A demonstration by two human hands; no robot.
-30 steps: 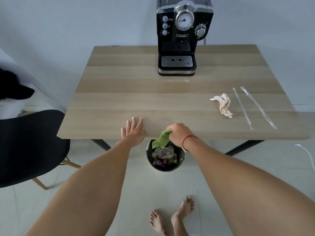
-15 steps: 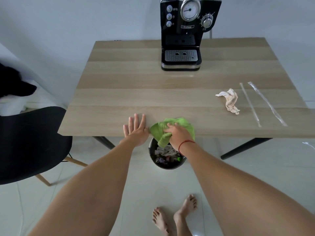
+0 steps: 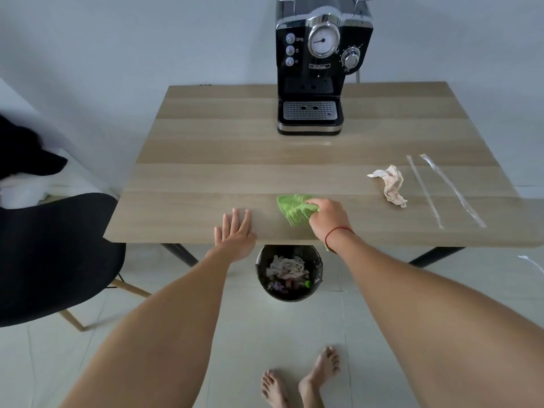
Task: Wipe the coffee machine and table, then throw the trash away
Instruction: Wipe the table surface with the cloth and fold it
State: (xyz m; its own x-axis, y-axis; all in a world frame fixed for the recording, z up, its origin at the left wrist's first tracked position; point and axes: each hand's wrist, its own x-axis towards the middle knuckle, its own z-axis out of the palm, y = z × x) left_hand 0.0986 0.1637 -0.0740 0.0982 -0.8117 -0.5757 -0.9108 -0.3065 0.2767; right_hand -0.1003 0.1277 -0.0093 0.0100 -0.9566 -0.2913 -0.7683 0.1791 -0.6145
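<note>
My right hand point(image 3: 326, 220) grips a green cloth point(image 3: 294, 208) and holds it against the wooden table point(image 3: 220, 160) near its front edge. My left hand point(image 3: 234, 231) lies flat on the table edge, fingers straight. A black coffee machine point(image 3: 319, 69) stands at the back of the table. A crumpled tissue point(image 3: 390, 185) and two clear plastic wrappers point(image 3: 425, 191) point(image 3: 453, 189) lie on the right side. A black trash bin point(image 3: 290, 273) holding scraps sits on the floor under the front edge.
A black chair point(image 3: 56, 254) with wooden legs stands at the left, close to the table corner. Black table legs point(image 3: 179, 253) slant down beneath the top. My bare feet point(image 3: 300, 378) stand on the tiled floor just behind the bin.
My right hand has lifted the green cloth from over the bin onto the table and moved it forward. The left hand has stayed flat on the edge.
</note>
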